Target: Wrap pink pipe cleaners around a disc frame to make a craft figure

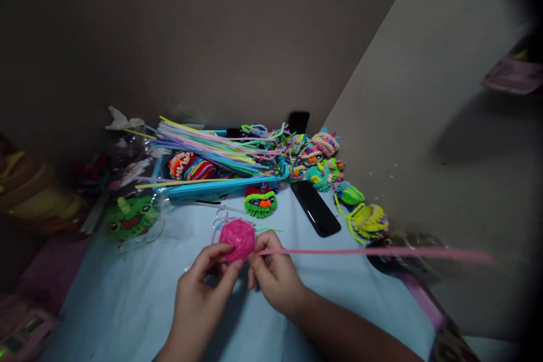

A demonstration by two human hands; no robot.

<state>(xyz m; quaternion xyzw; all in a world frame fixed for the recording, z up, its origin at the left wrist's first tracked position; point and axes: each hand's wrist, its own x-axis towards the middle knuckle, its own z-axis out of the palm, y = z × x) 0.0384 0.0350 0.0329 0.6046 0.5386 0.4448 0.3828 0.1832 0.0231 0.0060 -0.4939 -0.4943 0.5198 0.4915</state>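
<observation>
A round pink piece of wound pipe cleaner (238, 237) is held up over the blue table cover, its woven face toward me. My left hand (206, 280) pinches it from the left and below, with thumb and fingers on its rim. At the disc's right edge, my right hand (274, 271) is closed on a long pink pipe cleaner (360, 251). That strand stretches far to the right and its far end is blurred. Just behind the disc lies a small pair of scissors (221, 215), partly covered. A green and red pipe-cleaner figure (260, 203) with eyes sits beyond my hands.
A blue tray (203, 188) at the back carries loose pastel pipe cleaners (207, 144). Finished colourful figures (319, 176) crowd its right side. A black phone (316, 209) lies nearby, and a yellow piece (370, 220) farther right. A bagged green figure (132, 218) lies left.
</observation>
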